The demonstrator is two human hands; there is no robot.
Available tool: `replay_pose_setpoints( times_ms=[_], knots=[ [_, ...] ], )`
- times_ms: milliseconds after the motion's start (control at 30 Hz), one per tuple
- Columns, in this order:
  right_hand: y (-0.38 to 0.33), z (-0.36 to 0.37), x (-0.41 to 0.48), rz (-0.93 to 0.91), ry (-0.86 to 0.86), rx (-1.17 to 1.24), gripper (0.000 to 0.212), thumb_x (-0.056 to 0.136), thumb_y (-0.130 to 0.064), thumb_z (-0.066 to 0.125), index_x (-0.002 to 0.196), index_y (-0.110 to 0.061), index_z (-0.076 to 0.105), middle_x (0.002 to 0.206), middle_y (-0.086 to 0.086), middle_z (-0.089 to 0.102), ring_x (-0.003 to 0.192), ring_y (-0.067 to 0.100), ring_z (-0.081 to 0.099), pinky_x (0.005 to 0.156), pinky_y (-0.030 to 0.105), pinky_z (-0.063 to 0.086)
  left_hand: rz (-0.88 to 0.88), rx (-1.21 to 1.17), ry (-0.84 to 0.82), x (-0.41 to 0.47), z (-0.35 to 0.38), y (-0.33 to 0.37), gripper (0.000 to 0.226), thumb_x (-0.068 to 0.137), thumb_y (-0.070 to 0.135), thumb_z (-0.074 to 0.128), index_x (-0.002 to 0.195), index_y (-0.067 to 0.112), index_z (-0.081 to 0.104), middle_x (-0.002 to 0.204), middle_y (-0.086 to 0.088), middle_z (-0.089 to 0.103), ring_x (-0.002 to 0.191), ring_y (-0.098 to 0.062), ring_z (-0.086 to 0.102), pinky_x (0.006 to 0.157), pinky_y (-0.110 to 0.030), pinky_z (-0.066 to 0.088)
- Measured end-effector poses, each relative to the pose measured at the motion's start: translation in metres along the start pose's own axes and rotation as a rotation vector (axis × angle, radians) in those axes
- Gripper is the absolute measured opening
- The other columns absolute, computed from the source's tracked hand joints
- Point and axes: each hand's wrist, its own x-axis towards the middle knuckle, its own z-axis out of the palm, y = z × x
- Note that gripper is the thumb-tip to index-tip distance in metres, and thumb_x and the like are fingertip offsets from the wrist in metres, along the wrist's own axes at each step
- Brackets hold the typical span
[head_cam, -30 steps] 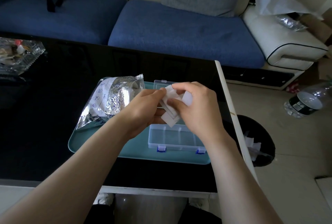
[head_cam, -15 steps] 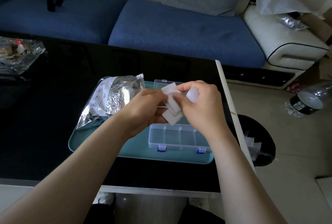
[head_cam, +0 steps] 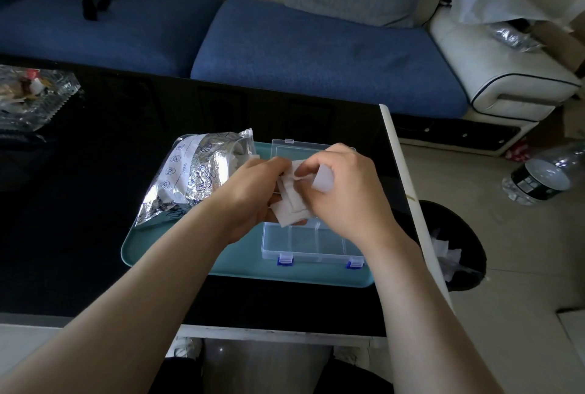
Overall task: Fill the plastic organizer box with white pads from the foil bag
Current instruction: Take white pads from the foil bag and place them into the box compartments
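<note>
Both hands meet just above the open box. The left hand (head_cam: 250,191) grips a small stack of thin, square white pads (head_cam: 289,207) from the left, its fingers curled round the stack. The right hand (head_cam: 346,196) pinches at the top of the stack with thumb and forefinger, and holds one more loose pad (head_cam: 324,180) against its curled fingers.

Directly beneath them lies the clear plastic organizer box with blue latches (head_cam: 304,243), its lid (head_cam: 286,149) laid open toward the far side. The near compartments that show are empty, and the far ones are hidden behind the hands.

Just left of the box, the crumpled silver foil bag (head_cam: 196,178) lies on its side with its mouth turned right, toward the hands. Box and bag share a teal plastic tray (head_cam: 234,262) on the near right part of a glossy black table (head_cam: 79,203).

The filling looks barely begun: pads are out of the bag, but none can be seen in the box. What appears left is to part the stack, lay pads into each compartment and draw more from the bag.

A black waste bin (head_cam: 468,235) stands right of the table, and a blue sofa (head_cam: 316,55) runs along the far side.
</note>
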Motion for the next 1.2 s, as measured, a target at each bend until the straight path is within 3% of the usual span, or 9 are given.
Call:
replay_pose_setpoints(
  times_ms=[133, 233, 333, 467, 1000, 1100, 1200],
  knots=[
    [0.0, -0.004, 0.002, 0.113, 0.028, 0.121, 0.01, 0.081, -0.021, 0.084, 0.087, -0.028, 0.077, 0.091, -0.015, 0.072, 0.089, 0.0, 0.066, 0.07, 0.009, 0.045, -0.04, -0.037, 0.021, -0.002, 0.0, 0.002, 0.036, 0.111, 0.025, 0.044, 0.125, 0.001, 0.067, 0.098, -0.018, 0.076, 0.085, -0.035, 0.075, 0.077, -0.059, 0.064],
    [0.001, -0.007, 0.002, 0.174, 0.047, 0.194, 0.011, 0.084, -0.017, 0.08, 0.087, -0.026, 0.076, 0.089, -0.014, 0.072, 0.086, 0.0, 0.066, 0.062, 0.008, 0.045, -0.063, -0.006, 0.011, -0.002, -0.001, 0.001, 0.037, 0.112, 0.031, 0.043, 0.126, 0.008, 0.068, 0.103, -0.018, 0.077, 0.088, -0.034, 0.077, 0.076, -0.057, 0.064],
    [0.0, -0.01, 0.001, 0.192, 0.046, 0.248, 0.008, 0.086, -0.02, 0.081, 0.093, -0.023, 0.079, 0.091, -0.014, 0.074, 0.088, -0.005, 0.065, 0.062, 0.005, 0.047, -0.083, 0.017, -0.021, -0.003, -0.001, 0.001, 0.039, 0.113, 0.036, 0.042, 0.126, 0.01, 0.067, 0.115, -0.022, 0.076, 0.1, -0.04, 0.076, 0.08, -0.06, 0.064],
    [0.0, -0.009, 0.002, 0.19, 0.068, 0.227, 0.01, 0.086, -0.022, 0.084, 0.095, -0.025, 0.081, 0.094, -0.018, 0.074, 0.092, -0.009, 0.065, 0.069, 0.001, 0.044, -0.073, 0.056, -0.046, -0.005, 0.0, 0.001, 0.04, 0.113, 0.038, 0.04, 0.122, 0.012, 0.07, 0.116, -0.021, 0.075, 0.106, -0.042, 0.074, 0.084, -0.061, 0.062],
    [0.01, -0.01, 0.003, 0.247, 0.154, 0.158, 0.007, 0.087, -0.029, 0.085, 0.093, -0.025, 0.083, 0.092, -0.016, 0.077, 0.091, -0.007, 0.066, 0.068, -0.002, 0.039, -0.044, 0.096, -0.026, -0.003, 0.001, -0.001, 0.033, 0.112, 0.023, 0.04, 0.122, 0.011, 0.069, 0.119, -0.021, 0.074, 0.107, -0.044, 0.073, 0.081, -0.064, 0.062],
    [0.008, -0.018, 0.003, 0.264, 0.068, 0.304, 0.003, 0.091, -0.027, 0.082, 0.095, -0.026, 0.082, 0.096, -0.016, 0.077, 0.1, -0.004, 0.066, 0.081, 0.014, 0.046, -0.064, 0.075, -0.005, -0.002, 0.0, -0.001, 0.033, 0.112, 0.025, 0.04, 0.119, 0.01, 0.069, 0.114, -0.021, 0.075, 0.109, -0.045, 0.072, 0.084, -0.067, 0.061],
    [0.004, -0.021, 0.001, 0.25, -0.05, 0.348, 0.003, 0.091, -0.025, 0.082, 0.094, -0.027, 0.082, 0.092, -0.016, 0.076, 0.092, -0.007, 0.066, 0.069, 0.006, 0.046, -0.077, 0.064, -0.013, -0.002, 0.0, -0.001, 0.037, 0.11, 0.028, 0.04, 0.122, 0.011, 0.07, 0.115, -0.021, 0.076, 0.107, -0.044, 0.073, 0.085, -0.066, 0.061]
  ],
)
